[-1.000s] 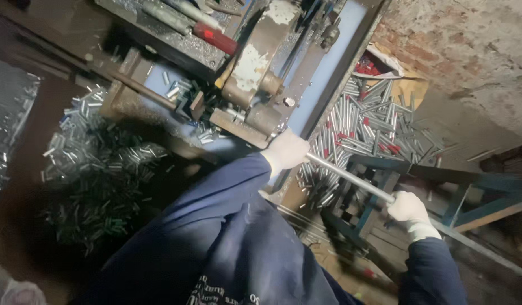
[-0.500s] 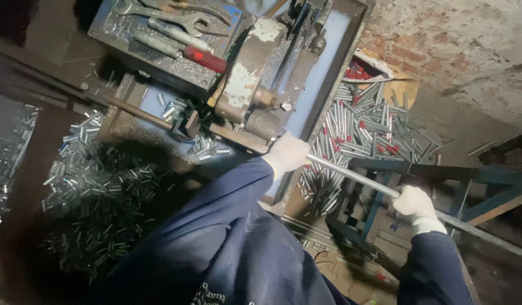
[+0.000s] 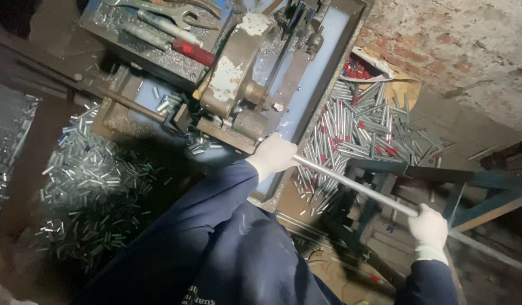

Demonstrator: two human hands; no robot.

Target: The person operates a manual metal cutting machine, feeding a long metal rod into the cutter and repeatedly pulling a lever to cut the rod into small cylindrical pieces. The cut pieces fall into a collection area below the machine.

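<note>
The long metal rod point(image 3: 357, 186) is still gripped by closed fingers of both the left hand point(image 3: 274, 155) and right hand point(image 3: 429, 226), pushed slightly further into the cutting machine point(image 3: 238, 85); feeding appears underway.

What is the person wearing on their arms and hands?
Both arms are in dark blue work sleeves of thick cloth. The left hand and the right hand each wear a whitish glove with a knitted cuff that meets the sleeve. There is some small pale printing low on the blue clothing.
</note>
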